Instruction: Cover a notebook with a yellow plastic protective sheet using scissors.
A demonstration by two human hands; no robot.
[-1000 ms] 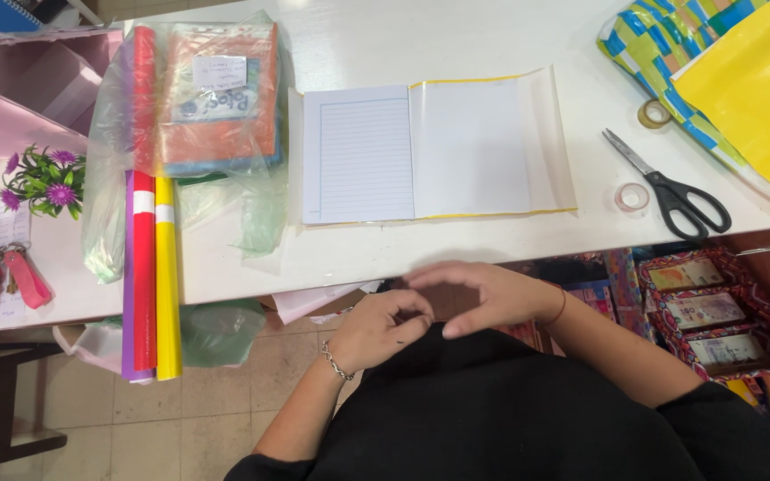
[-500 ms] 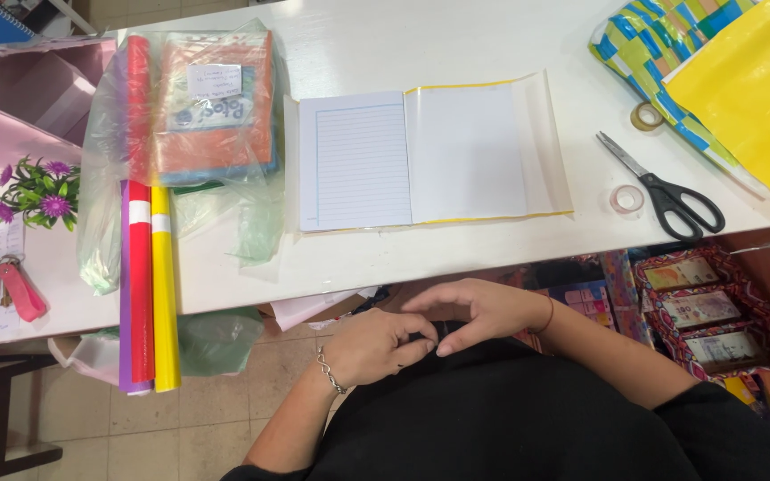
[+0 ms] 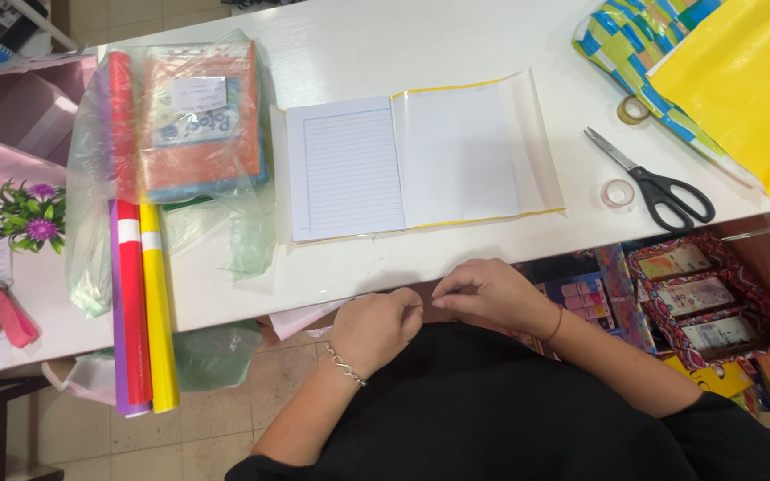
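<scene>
While both hands meet at the near edge of the white surface [image 3: 492,36], they seem to pinch something too small to tell.
Left hand [image 3: 374,328]: fingers curled.
Right hand [image 3: 485,292]: fingertips pinched.
Open lined notebook in clear plastic cover [image 3: 416,160]: just beyond the hands; likely next to be reached for.
Bagged orange package with white label [image 3: 193,116]: left of notebook.
Red, yellow, purple paper rolls [image 3: 140,294]: further left.
Black scissors [image 3: 657,183]: right of notebook.

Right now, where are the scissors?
In the head view, the scissors lie on the white table at the right, between two tape rolls, just right of the open notebook and below the yellow sheet.
</scene>
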